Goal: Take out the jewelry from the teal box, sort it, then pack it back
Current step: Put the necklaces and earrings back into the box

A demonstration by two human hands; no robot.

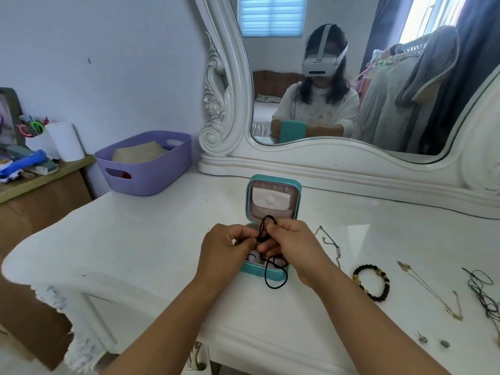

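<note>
On the glossy white dressing table [151, 239], the small teal jewelry box [272, 209] stands open near the middle, toward the back edge. Above its tray, the left hand [226, 246] and right hand [293, 244] both pinch a thin black cord [270, 277]; coil it loosely so its hanging loop clears the rim. Toward the right edge lie a black beaded bracelet [372, 282], a gold chain necklace [433, 292] and a silver chain [328, 242], clear of the box.

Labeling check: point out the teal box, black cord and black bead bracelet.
teal box [272, 181]: head view, top rim of the open lid.
black cord [276, 280]: head view, loop hanging over the box front.
black bead bracelet [385, 289]: head view, beads on its right side.
</note>
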